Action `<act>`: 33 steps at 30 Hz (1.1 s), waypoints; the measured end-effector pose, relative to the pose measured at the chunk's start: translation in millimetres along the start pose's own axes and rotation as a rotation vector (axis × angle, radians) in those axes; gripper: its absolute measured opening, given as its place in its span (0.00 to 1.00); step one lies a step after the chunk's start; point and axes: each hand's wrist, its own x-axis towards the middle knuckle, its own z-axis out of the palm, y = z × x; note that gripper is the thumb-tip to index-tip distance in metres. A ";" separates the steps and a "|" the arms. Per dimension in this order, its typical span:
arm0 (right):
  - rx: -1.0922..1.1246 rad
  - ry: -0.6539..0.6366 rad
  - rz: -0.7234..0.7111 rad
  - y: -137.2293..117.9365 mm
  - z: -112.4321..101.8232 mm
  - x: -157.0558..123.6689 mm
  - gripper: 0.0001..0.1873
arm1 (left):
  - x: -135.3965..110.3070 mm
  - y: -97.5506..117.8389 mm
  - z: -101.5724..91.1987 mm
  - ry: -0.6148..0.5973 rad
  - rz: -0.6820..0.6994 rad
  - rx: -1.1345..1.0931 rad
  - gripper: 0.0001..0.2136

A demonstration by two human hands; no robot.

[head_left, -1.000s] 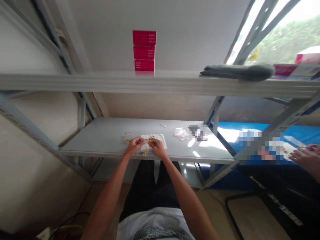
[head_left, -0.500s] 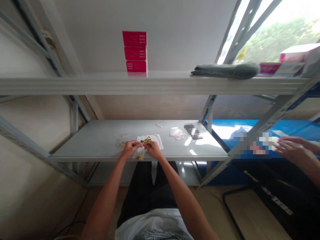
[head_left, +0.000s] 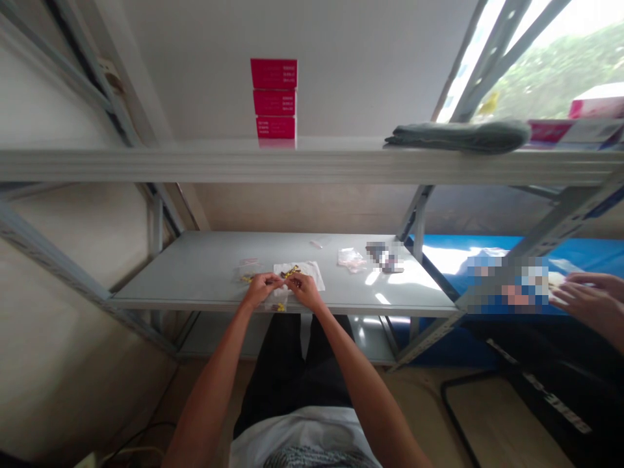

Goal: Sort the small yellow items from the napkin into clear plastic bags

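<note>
My left hand (head_left: 264,290) and my right hand (head_left: 302,290) meet above the front edge of the grey shelf (head_left: 195,260), fingers pinched together. Between them is the top of a small clear plastic bag (head_left: 277,302), with little yellow and dark pieces at its bottom. Behind the fingers, more yellow and dark pieces (head_left: 294,270) lie on a white cloth or paper (head_left: 312,273). To the left of my left hand rests another clear bag (head_left: 249,265) with yellow bits. The fingertips are too small to show the exact grip.
Another clear bag (head_left: 351,259) and a small pale strip (head_left: 316,244) lie farther back. Above runs an upper shelf (head_left: 316,166) with stacked red boxes (head_left: 275,97) and a folded grey cloth (head_left: 458,136). At right, another person's hands (head_left: 589,299) work over a blue surface (head_left: 448,247).
The whole view has shifted slightly, so things appear farther right. My hands stay together at the bag, with only small finger movement.
</note>
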 end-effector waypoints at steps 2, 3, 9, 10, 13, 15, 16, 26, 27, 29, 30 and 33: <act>0.020 0.016 0.009 -1.4 -0.5 -0.1 0.11 | -0.3 0.5 0.0 0.017 0.002 0.000 0.16; 0.035 0.038 0.024 -1.8 -1.2 -0.2 0.12 | -0.4 0.9 -0.2 0.031 0.000 -0.010 0.16; 0.078 0.145 0.133 0.3 -2.7 -1.9 0.17 | -0.3 1.4 -0.4 0.175 -0.014 -0.083 0.19; 0.075 0.140 0.137 1.1 -1.3 -2.4 0.18 | -0.7 0.9 0.6 0.189 -0.011 -0.088 0.19; 0.049 0.119 0.125 4.7 3.0 -2.3 0.20 | -1.9 -0.7 3.3 0.231 -0.014 -0.095 0.20; 0.000 0.102 0.102 9.8 1.3 2.6 0.21 | -1.0 -1.3 -0.5 0.270 -0.014 -0.069 0.21; -0.047 0.108 0.096 13.6 -2.2 7.5 0.22 | 0.7 -1.3 -5.7 0.283 -0.009 -0.037 0.21; -0.852 -0.002 0.222 71.7 -85.5 91.8 0.24 | 48.2 2.4 -98.2 0.486 -0.097 0.664 0.15; -0.887 -0.070 0.225 76.8 -89.1 94.7 0.26 | 47.1 0.7 -95.6 0.523 -0.094 0.691 0.17; -0.929 -0.182 0.227 85.4 -92.5 96.1 0.27 | 39.5 -4.1 -82.6 0.581 -0.028 0.789 0.20; -0.941 -0.221 0.231 88.8 -92.8 95.0 0.27 | 34.0 -7.3 -74.0 0.572 0.040 0.854 0.21; -0.952 -0.244 0.250 94.5 -91.3 87.1 0.23 | 18.1 -21.0 -51.0 0.392 0.199 0.949 0.23</act>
